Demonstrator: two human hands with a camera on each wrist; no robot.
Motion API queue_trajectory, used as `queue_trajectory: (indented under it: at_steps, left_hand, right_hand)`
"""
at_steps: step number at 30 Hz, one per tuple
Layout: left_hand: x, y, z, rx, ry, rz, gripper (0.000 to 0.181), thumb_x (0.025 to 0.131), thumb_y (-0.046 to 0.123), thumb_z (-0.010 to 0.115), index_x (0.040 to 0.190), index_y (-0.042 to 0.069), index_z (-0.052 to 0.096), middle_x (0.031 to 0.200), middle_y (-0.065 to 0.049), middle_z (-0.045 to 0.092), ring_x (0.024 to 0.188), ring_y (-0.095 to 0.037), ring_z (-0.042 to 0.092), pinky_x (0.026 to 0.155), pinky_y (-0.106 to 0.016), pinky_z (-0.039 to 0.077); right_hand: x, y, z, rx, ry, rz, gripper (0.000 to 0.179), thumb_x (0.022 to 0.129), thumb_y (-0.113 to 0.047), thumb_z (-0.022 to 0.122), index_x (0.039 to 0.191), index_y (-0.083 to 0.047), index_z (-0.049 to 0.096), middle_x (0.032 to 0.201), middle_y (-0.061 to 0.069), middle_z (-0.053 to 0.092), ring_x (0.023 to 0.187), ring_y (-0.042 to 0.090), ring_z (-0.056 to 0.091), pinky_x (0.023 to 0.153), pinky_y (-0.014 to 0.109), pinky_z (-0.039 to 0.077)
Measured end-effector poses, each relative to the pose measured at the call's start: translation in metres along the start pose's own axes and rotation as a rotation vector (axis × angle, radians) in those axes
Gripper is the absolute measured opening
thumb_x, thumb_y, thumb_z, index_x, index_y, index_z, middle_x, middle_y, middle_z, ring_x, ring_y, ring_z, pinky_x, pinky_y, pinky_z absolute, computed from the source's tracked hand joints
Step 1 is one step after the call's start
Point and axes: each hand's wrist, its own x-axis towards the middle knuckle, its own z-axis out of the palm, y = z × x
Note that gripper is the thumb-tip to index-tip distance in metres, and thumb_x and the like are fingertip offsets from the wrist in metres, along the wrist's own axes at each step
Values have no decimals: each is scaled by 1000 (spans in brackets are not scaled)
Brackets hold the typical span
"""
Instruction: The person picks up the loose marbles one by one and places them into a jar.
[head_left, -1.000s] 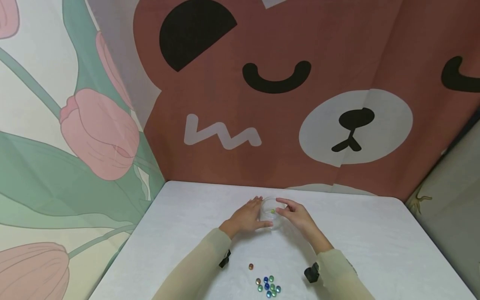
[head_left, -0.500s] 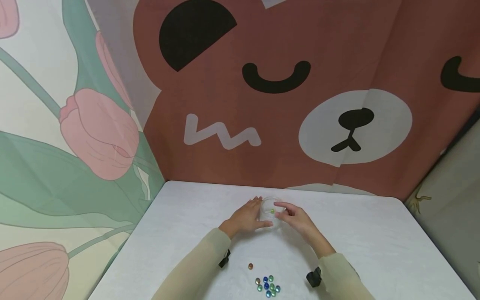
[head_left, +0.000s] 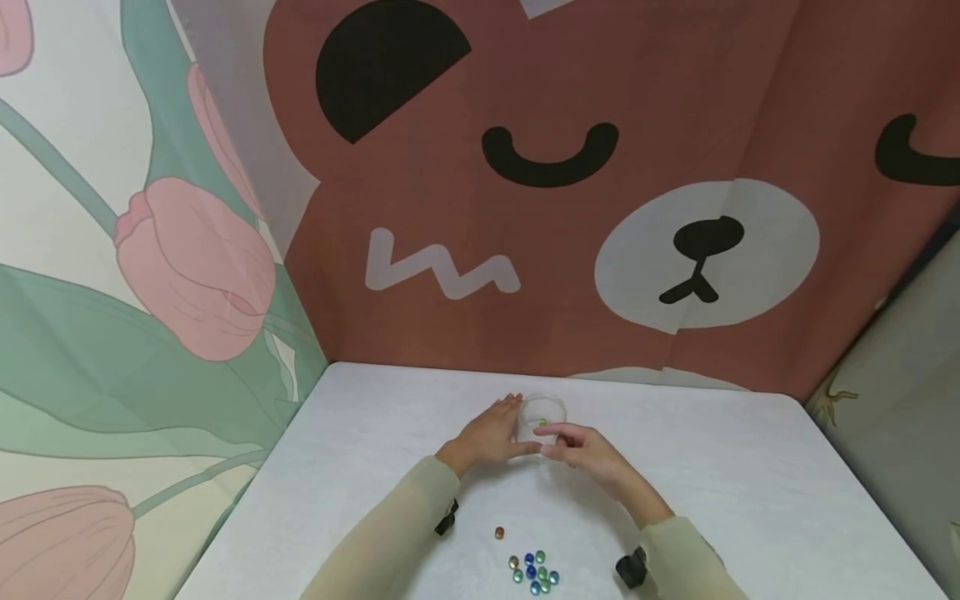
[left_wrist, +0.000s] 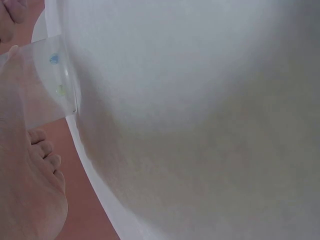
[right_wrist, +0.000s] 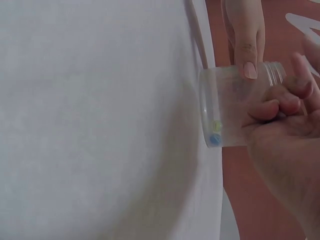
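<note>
A clear plastic jar (head_left: 542, 408) with a threaded mouth stands upright toward the back of the white table. Inside, at its bottom, lie a yellow-green glass marble (right_wrist: 216, 125) and a blue one (right_wrist: 215, 138). My left hand (head_left: 489, 432) holds the jar from the left, thumb against the near wall and fingers round the far side. At the jar's near right side is my right hand (head_left: 588, 454), its index finger and thumb apart and the other fingers loosely curled. Nothing shows in its grasp. Its fingers overlap the jar wall in the right wrist view.
Nearer the front edge lies a cluster of several glass marbles (head_left: 531, 572) in blue, green and brown. One brown marble (head_left: 499, 532) sits apart, behind them. A bear-printed curtain (head_left: 450, 333) hangs right behind the table (head_left: 390, 400), and a flower-printed one (head_left: 195, 267) at the left.
My right hand has come down from the jar's mouth toward its near side, a little closer to me. The left hand and the jar stay in place.
</note>
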Motion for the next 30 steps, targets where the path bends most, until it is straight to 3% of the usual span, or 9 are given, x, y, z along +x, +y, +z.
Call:
queue_trajectory:
  at_steps: [5, 11, 18, 23, 30]
  left_hand:
    - [0, 0, -1, 33, 5, 8, 96, 94, 69, 54, 159, 4, 29, 166, -10, 28, 155, -23, 22, 127, -36, 21]
    - [0, 1, -1, 34, 6, 13, 87, 96, 54, 62, 158, 2, 30, 165, -10, 29, 154, -24, 23, 127, -35, 19]
    - [0, 1, 0, 10, 7, -10, 95, 93, 68, 58, 159, 5, 30, 166, -9, 30, 154, -23, 23, 127, -39, 22]
    - [0, 2, 0, -6, 9, -14, 101, 89, 76, 54, 160, 8, 30, 166, -8, 29, 155, -24, 22, 126, -40, 23]
    - [-3, 4, -3, -12, -3, -19, 102, 89, 76, 54, 160, 8, 30, 166, -8, 28, 155, -24, 21, 127, -40, 21]
  right_hand:
    - [-3, 2, 4, 3, -164, -99, 38, 98, -22, 70, 131, -5, 67, 83, -1, 55, 77, 12, 50, 64, 22, 44]
    - [-3, 5, 11, 29, -258, -154, 35, 98, -13, 68, 131, 0, 66, 82, -2, 54, 74, 9, 49, 63, 19, 43]
    - [-5, 5, 22, 8, -334, -177, 36, 97, -8, 68, 131, 2, 65, 83, -2, 55, 73, 7, 49, 64, 18, 42]
    - [-6, 6, 29, -31, -400, -202, 37, 94, -12, 72, 130, -5, 67, 80, -4, 56, 69, 5, 50, 62, 17, 42]
    - [-7, 8, 38, -85, -472, -249, 41, 93, -16, 75, 132, -7, 67, 76, -5, 53, 65, 2, 47, 61, 15, 40]
